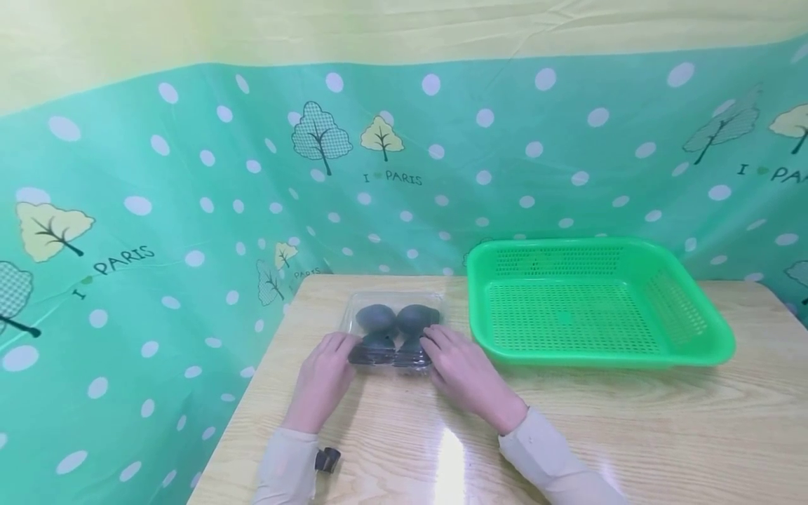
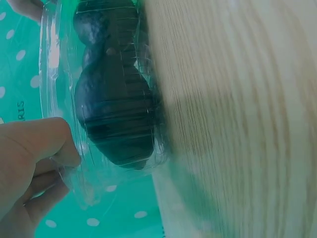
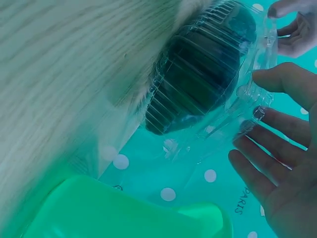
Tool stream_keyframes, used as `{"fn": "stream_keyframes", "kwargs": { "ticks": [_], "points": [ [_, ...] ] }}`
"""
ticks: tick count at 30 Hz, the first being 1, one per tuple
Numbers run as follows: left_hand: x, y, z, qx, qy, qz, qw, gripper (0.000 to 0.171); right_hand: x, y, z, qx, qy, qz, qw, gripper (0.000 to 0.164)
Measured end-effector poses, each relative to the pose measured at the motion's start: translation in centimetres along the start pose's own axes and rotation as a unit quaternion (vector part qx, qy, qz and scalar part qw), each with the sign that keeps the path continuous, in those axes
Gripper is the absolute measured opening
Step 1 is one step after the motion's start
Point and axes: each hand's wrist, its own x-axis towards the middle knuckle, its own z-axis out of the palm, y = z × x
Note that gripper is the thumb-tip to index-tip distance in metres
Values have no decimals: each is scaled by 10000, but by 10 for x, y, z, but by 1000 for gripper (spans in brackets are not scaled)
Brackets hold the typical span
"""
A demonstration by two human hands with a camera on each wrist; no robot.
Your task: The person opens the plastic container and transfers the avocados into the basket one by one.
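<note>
A clear plastic clamshell box (image 1: 394,300) stands on the table, holding several dark, egg-shaped fruits (image 1: 376,319) that look like avocados. In the head view my left hand (image 1: 324,381) is at the box's near left corner. The left wrist view shows that hand (image 2: 37,166) with bent fingers pinching the rim of the box (image 2: 91,181). At the near right side is my right hand (image 1: 463,368). Seen from the right wrist, this hand (image 3: 285,144) has its fingers spread and fairly straight, with fingertips touching the plastic rim.
To the right of the box is a green plastic basket (image 1: 701,337) with perforated walls. The wooden table (image 1: 568,435) extends under both. A green dotted curtain (image 1: 404,203) hangs behind and to the left. A small black object (image 1: 327,460) is at the left cuff.
</note>
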Motion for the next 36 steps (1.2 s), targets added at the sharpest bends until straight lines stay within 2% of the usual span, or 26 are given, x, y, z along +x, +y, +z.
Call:
{"fn": "stream_keyframes", "kwargs": {
  "ticks": [4,11,17,25,36],
  "points": [
    [-1,-2,1,-71,11,77,9999,52,2,0,2,-2,12,-94,10000,33],
    [-1,-3,-1,-267,-61,-40,9996,52,6,-1,8,-303,123,-622,9975,29],
    [-1,-5,0,-345,-63,-80,9994,52,8,-3,13,-472,242,-554,9971,28],
    [-2,-6,3,-440,26,-39,9990,54,10,-7,16,-754,154,-428,9961,30],
    [-2,-4,1,-477,-127,-187,9986,57,18,-18,9,-1806,2,-743,9808,10]
  ]
}}
